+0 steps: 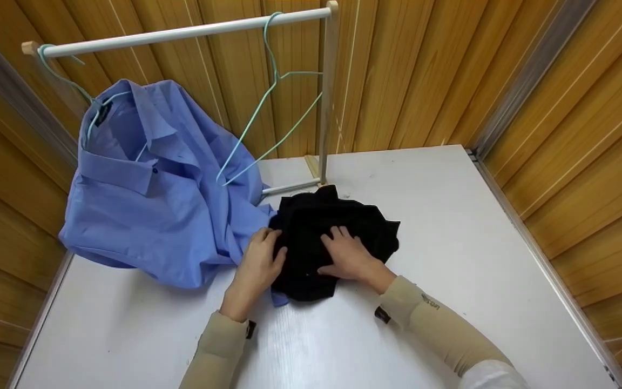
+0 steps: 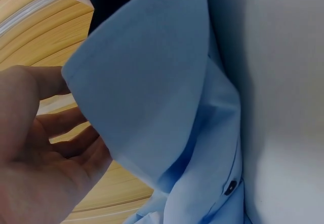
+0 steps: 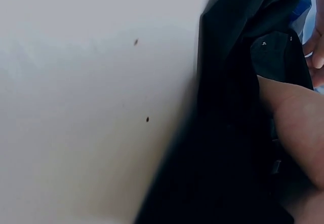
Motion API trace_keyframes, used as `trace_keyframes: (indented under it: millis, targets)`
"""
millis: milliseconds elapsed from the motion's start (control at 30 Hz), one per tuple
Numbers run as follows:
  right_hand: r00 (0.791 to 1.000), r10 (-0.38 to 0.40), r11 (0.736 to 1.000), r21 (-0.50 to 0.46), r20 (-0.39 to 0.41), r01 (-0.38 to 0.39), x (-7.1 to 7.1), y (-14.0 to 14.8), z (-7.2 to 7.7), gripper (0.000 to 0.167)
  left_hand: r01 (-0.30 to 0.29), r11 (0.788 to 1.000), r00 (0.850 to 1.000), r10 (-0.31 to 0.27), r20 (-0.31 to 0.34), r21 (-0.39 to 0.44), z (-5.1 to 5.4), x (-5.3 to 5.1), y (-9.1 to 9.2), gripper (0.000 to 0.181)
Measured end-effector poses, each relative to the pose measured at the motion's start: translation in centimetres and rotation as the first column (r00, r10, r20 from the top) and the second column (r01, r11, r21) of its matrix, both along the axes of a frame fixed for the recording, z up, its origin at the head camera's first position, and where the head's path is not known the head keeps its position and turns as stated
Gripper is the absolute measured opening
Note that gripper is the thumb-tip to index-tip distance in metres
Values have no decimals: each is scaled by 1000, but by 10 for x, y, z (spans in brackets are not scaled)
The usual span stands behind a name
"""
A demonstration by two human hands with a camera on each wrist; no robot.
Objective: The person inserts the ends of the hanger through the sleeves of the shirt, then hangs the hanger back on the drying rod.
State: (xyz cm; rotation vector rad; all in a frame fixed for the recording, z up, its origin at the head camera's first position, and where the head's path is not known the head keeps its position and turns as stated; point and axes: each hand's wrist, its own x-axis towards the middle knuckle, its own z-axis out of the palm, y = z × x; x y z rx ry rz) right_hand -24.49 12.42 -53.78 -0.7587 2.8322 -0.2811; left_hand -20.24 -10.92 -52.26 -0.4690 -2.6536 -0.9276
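A crumpled black garment (image 1: 311, 281) lies on the white table, with both hands at it. My left hand (image 1: 257, 259) is at its left edge, thumb and fingers apart. In the left wrist view, that hand (image 2: 61, 148) appears beside a blue flap of the blue shirt (image 2: 136, 82), which hides the fingertips. My right hand (image 1: 350, 254) rests on the middle of the black garment with fingers spread. In the right wrist view, black cloth (image 3: 217, 148) covers part of this hand. The blue shirt (image 1: 170, 216) hangs on a mint-green hanger (image 1: 65, 79) at the left.
A white rail (image 1: 181, 35) with wooden posts (image 1: 328, 97) stands at the back left. A second mint-green hanger (image 1: 275, 81) hangs bare near its right end. The white table (image 1: 467, 259) extends right of the black garment, and wood-patterned walls (image 1: 413, 75) enclose the back and sides.
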Motion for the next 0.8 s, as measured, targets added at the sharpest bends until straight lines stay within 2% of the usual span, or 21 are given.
trace_keyframes:
  millis: [200,433,667,800]
  targets:
    - [1000,13,1000,-24,16,-13,0,4,0,86,-1,1000,1000,2,27,-19,-1,-2,1,34]
    - [998,54,996,-69,15,-53,-3,12,2,79,1,1000,1000,-1,6,-24,-2,-6,2,32]
    - [995,91,981,-178,39,-82,-6,22,7,64,-10,999,999,11,36,-38,-3,-9,2,33]
    - [994,103,965,-247,43,-90,-7,29,10,57,-19,998,999,20,25,-57,-5,-11,2,31]
